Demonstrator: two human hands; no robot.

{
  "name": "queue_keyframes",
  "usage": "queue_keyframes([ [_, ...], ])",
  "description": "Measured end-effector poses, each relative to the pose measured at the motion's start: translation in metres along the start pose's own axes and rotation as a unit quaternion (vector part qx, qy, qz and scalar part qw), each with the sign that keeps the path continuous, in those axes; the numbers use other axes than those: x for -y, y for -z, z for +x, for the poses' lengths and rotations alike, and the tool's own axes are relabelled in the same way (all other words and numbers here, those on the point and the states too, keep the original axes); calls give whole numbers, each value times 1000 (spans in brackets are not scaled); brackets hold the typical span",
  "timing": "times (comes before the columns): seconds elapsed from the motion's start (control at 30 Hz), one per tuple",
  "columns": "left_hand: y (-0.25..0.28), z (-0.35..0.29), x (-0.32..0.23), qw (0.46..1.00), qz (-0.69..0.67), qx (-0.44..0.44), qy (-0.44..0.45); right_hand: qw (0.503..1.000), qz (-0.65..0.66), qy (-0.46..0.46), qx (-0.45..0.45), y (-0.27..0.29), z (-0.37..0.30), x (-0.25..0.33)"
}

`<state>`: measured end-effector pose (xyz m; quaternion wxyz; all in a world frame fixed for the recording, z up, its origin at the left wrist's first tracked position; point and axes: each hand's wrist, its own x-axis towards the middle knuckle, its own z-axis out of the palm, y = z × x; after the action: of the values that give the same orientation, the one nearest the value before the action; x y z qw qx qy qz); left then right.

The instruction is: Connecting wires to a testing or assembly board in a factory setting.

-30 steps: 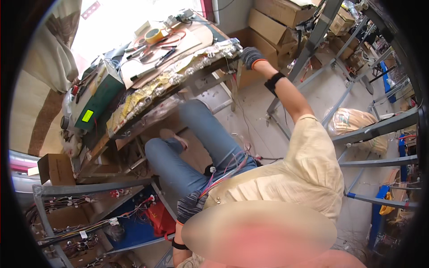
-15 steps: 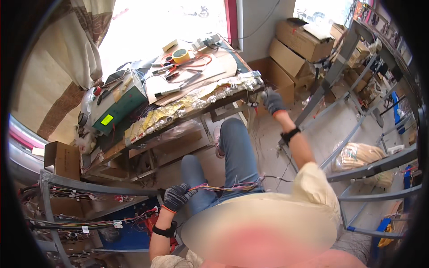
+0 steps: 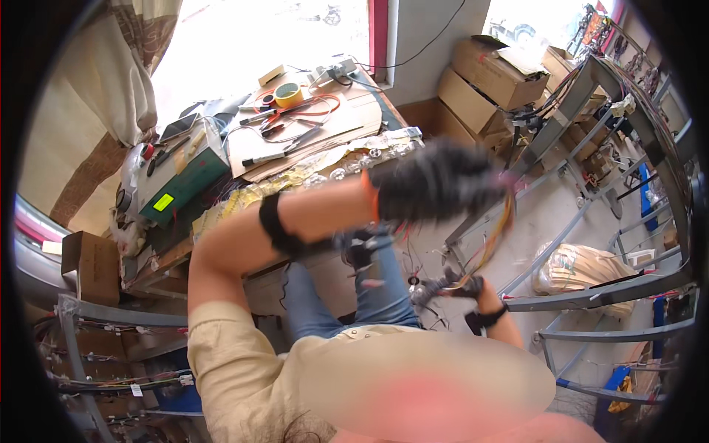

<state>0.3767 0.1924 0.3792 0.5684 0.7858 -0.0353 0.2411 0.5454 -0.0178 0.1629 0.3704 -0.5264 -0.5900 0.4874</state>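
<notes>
Wires (image 3: 490,245), one bundle: grasped in your blurred left hand (image 3: 439,183), centre frame; long axis slanting down-left to your right hand (image 3: 450,286), grip unclear.

There are two hands (image 3: 436,184) (image 3: 454,284), two wristbands (image 3: 275,225) (image 3: 487,318), one green box (image 3: 192,182).

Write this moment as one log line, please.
Left gloved hand: higher, blurred, holding coloured wires | right gloved hand: lower, by the wires' lower part | workbench: tools, yellow tape roll
</notes>
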Motion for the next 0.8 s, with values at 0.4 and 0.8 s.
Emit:
queue_keyframes([
  [0.4, 17, 434, -36, 638, 548, -200, -502, 579, -331, -271, -694, 127, -318, 38],
  [0.8, 22, 149, 284, 962, 270, 3, 44, 907, -364, -127, -167, 115, 89, -156],
])
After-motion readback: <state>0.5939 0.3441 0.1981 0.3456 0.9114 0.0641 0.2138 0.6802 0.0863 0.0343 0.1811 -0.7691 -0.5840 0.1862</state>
